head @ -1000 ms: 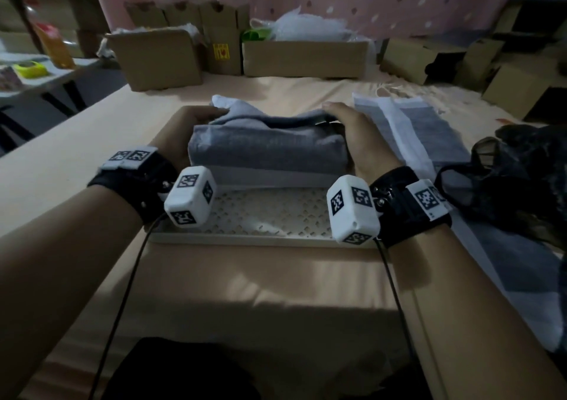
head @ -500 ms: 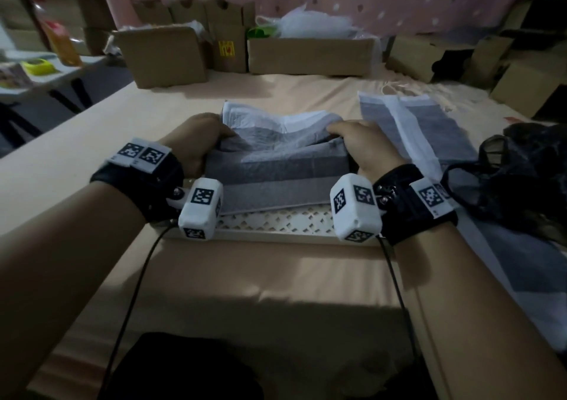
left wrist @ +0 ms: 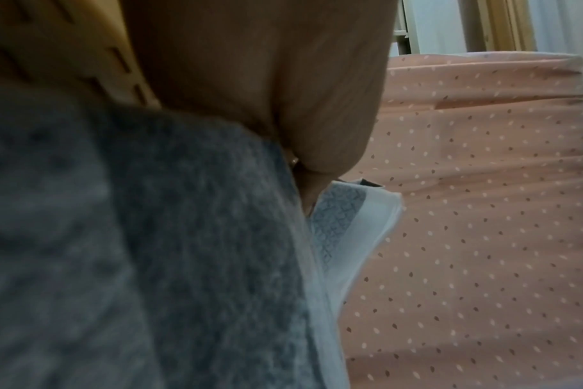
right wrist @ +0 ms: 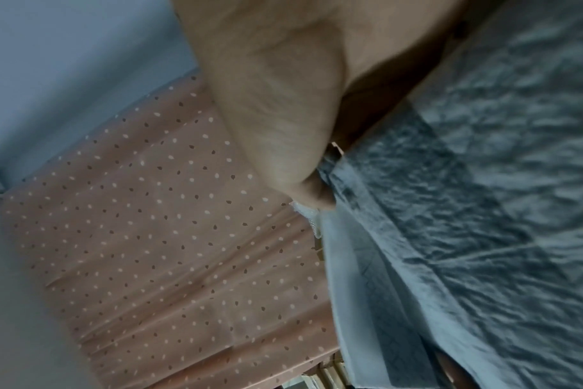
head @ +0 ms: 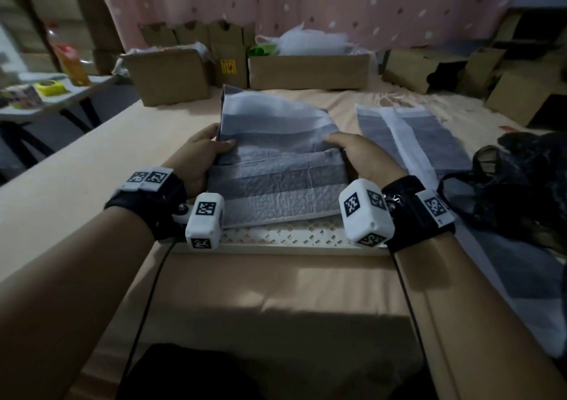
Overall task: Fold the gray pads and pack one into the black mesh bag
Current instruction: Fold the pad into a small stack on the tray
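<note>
While the left hand (head: 202, 154) and right hand (head: 365, 157) each pinch a side edge of the gray pad (head: 276, 166), it stands between them crosswise, with the black mesh bag (head: 521, 178) nearer the right.

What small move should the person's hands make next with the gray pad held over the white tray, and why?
Probably lay the raised far flap forward and flatten it. The left hand and right hand grip the gray pad by its side edges, its far part standing up unfolded above the white tray; the black mesh bag lies unused.
</note>
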`<act>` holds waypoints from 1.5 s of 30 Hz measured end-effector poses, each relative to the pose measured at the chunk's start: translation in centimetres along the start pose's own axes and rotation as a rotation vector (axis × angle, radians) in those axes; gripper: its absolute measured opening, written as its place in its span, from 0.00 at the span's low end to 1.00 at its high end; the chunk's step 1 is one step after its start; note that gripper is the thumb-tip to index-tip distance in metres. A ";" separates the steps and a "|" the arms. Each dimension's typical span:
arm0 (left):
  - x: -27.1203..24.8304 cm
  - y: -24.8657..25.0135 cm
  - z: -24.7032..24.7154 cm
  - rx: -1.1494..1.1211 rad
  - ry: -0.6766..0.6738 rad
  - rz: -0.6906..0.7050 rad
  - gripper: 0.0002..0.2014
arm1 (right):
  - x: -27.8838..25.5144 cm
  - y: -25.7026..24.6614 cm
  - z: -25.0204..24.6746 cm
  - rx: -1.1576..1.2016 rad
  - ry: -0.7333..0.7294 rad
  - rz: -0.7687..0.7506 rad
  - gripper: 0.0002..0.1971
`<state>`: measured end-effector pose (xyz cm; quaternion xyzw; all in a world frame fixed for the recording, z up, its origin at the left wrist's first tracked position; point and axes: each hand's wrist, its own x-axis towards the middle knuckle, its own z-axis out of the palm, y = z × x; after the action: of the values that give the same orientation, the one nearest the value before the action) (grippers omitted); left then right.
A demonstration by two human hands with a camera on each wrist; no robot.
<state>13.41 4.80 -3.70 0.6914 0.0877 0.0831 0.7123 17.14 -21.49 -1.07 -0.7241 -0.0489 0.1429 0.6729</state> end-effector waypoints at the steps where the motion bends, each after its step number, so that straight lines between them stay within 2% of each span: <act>1: 0.0 0.0 -0.1 -0.014 0.018 -0.006 0.15 | 0.1 0.1 0.1 0.030 0.022 0.004 0.14; 4: -0.1 -0.1 0.0 0.072 0.079 -0.071 0.08 | 0.1 0.2 0.1 0.012 0.099 -0.041 0.15; 7: 0.2 -0.7 0.0 0.133 0.103 -0.093 0.06 | 0.5 0.5 -0.2 0.009 0.133 -0.114 0.12; 9: 0.3 -0.7 0.0 0.114 0.117 -0.068 0.07 | 0.6 0.6 -0.2 0.014 0.148 -0.139 0.08; 13: 0.1 -0.5 0.2 0.058 0.126 -0.028 0.11 | 1.4 0.8 -0.2 0.020 0.215 -0.194 0.11; 15: 0.1 -0.5 -0.1 0.010 0.189 -0.002 0.17 | 1.7 0.8 -0.3 0.028 0.249 -0.206 0.13; 17: 0.1 -0.4 -0.5 -0.045 0.275 0.063 0.19 | 1.8 0.8 -0.3 0.080 0.211 -0.201 0.10; 19: 0.2 -0.4 -0.5 -0.042 0.314 0.126 0.14 | 1.7 0.7 -0.1 0.160 0.121 -0.187 0.08; 21: 0.4 -0.4 -0.3 -0.002 0.302 0.145 0.10 | 1.6 0.5 0.1 0.200 0.052 -0.161 0.06; 24: 0.3 -0.4 -0.2 0.021 0.279 0.151 0.06 | 1.7 0.6 0.3 0.195 0.038 -0.132 0.02; 28: 0.2 -0.3 -0.2 0.008 0.243 0.125 0.06 | 1.7 0.7 0.1 0.216 0.087 -0.149 0.18; 29: 0.1 -0.3 -0.2 0.016 0.229 0.116 0.06 | 1.6 0.8 0.1 0.194 0.095 -0.151 0.19; 33: -0.1 -0.4 0.1 0.049 0.170 0.078 0.06 | 1.5 1.0 0.4 0.102 0.064 -0.121 0.05; 37: -0.3 -0.3 0.2 0.048 0.137 0.073 0.06 | 1.6 1.3 0.3 0.074 0.032 -0.097 0.08; 41: -0.3 -0.2 0.3 0.042 0.125 0.069 0.07 | 1.4 0.9 0.1 0.057 -0.059 -0.080 0.11; 45: 0.0 -0.5 -0.1 0.057 0.152 0.108 0.12 | 1.1 1.3 -0.1 -0.147 -0.100 -0.125 0.15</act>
<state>13.38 4.88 -4.24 0.7068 0.1065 0.1713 0.6780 18.06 -21.39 -2.46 -0.7591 -0.1379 0.1329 0.6222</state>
